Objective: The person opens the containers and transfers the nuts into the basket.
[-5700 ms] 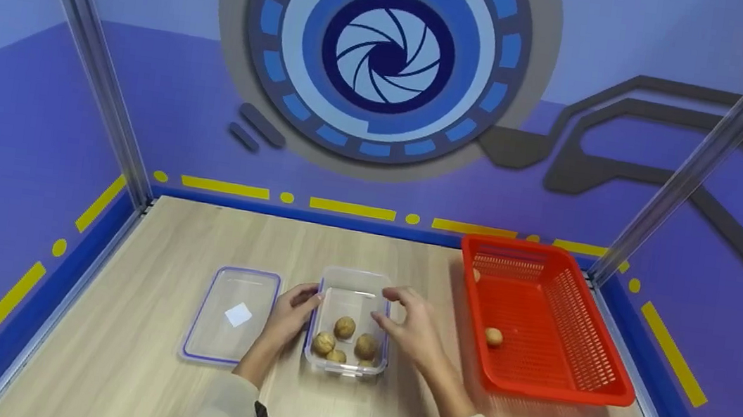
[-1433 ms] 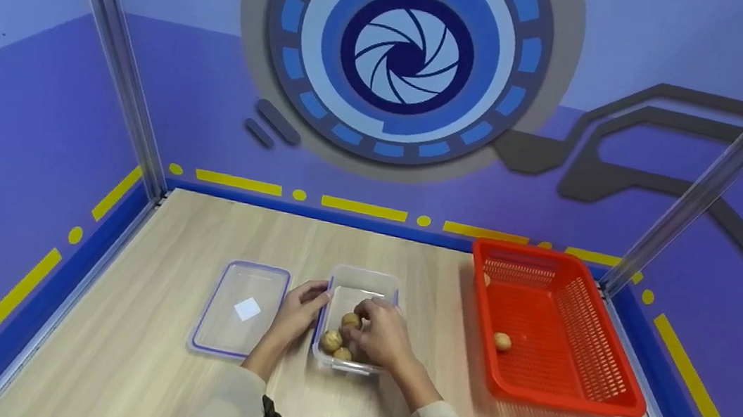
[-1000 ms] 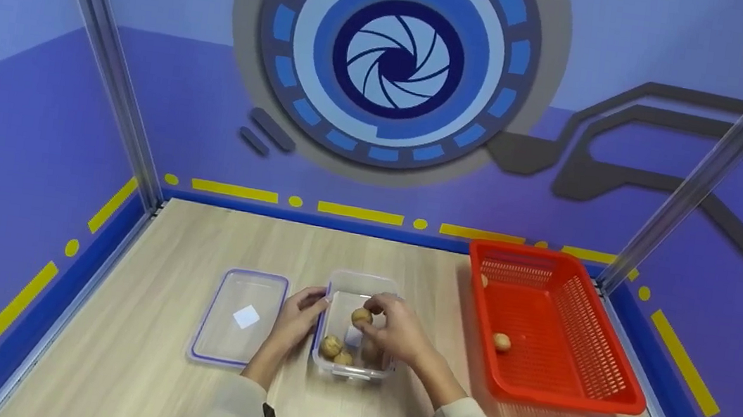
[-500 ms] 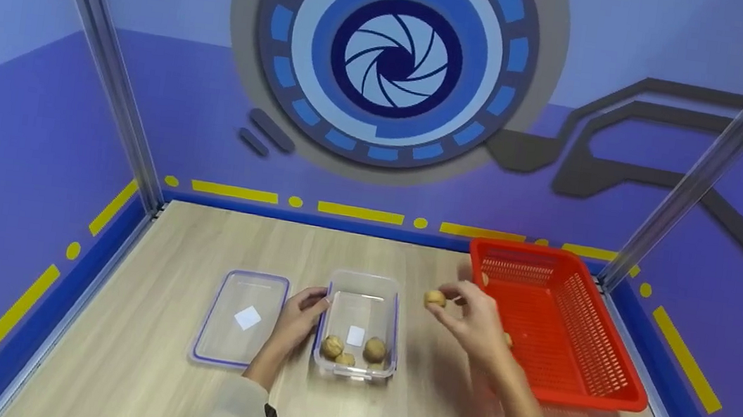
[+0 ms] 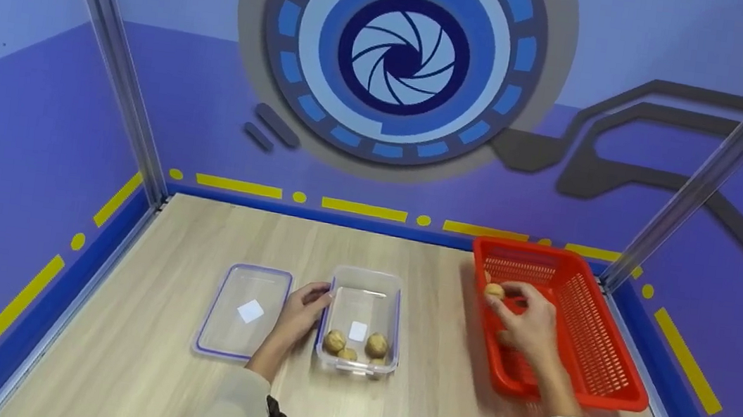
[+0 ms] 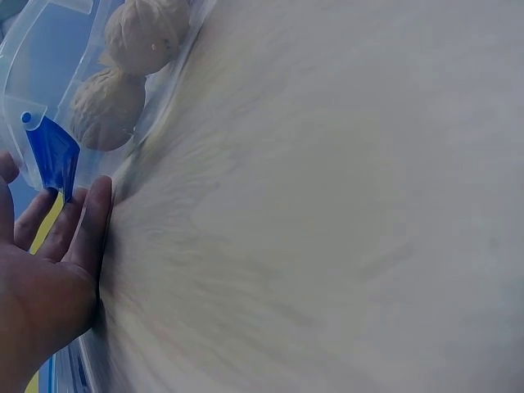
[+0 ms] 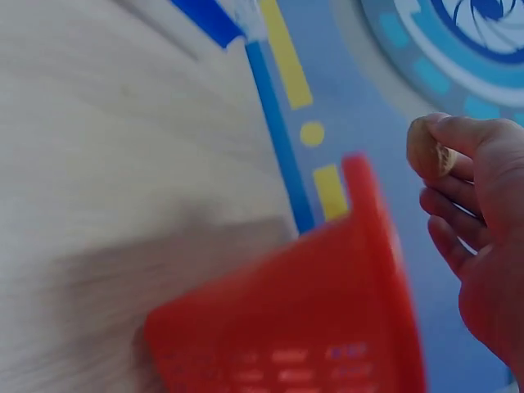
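Note:
In the head view my right hand [image 5: 530,327] pinches a walnut [image 5: 494,291] between thumb and fingers, over the left side of the red basket [image 5: 596,314]. The right wrist view shows that walnut [image 7: 427,151] above the level of the basket rim. My left hand [image 5: 297,309] rests against the left side of a clear plastic food container [image 5: 370,279]. Its fingers lie fairly straight at a blue latch [image 6: 56,155] in the left wrist view. Several walnuts [image 5: 377,344] sit at the container's near end, some partly hidden by its front wall.
A clear lid [image 5: 236,330] with a blue-edged seal and a white label lies on the wooden table [image 5: 199,230], left of the container. Part of another walnut [image 5: 487,277] shows inside the basket's left wall. Printed panels [image 5: 181,86] enclose the back and sides.
My right hand reached into the container, picked out a walnut, and carried it rightward over the basket. My left hand has stayed at the container's side.

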### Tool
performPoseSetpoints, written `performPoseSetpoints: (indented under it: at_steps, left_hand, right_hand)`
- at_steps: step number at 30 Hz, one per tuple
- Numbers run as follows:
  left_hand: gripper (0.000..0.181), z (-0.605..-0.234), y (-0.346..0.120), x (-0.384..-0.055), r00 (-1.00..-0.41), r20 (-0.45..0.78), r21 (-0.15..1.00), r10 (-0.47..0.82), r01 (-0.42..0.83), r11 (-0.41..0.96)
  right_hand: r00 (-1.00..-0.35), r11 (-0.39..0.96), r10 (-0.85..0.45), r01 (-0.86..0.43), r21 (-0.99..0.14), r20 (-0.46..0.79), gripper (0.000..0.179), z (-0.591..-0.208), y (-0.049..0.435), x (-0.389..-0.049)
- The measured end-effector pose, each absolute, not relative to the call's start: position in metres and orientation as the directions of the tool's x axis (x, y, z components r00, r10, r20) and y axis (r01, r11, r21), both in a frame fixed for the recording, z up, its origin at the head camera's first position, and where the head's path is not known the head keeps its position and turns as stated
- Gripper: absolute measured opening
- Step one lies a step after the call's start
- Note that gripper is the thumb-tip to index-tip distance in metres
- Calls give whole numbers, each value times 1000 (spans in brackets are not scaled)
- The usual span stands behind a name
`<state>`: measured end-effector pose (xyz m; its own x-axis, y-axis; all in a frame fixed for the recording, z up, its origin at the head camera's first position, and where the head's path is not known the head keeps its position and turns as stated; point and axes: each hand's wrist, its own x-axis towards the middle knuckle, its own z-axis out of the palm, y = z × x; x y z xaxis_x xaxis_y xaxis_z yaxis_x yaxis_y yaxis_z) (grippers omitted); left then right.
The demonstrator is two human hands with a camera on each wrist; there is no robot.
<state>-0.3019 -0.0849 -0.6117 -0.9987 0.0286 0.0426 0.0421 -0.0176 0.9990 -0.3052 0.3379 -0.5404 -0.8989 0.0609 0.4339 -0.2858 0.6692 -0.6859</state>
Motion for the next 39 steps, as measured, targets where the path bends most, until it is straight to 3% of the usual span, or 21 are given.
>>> performPoseSetpoints:
  at_steps: [6,14,31,39]
  left_hand:
    - [40,-629,-84,-314,-999,23,999,41,22,-44]
    - [41,-649,-84,-327,-999,47,998,22,46,-34]
    - [42,-648,-86,-323,-1000,18,1000,15,18,-12]
    - [42,-648,-84,-323,-1000,10,999,25,9,-35]
  right_hand:
    - [-875,674,180,-222,-705,449,35,-557,356,-313]
    - [-863,654,246,-189,-732,442,33,-566,364,-321]
    - [-916,695,226,-86,-714,331,36,-575,364,-325]
    - [-917,717,216,-84,-692,335,36,-576,365,-326]
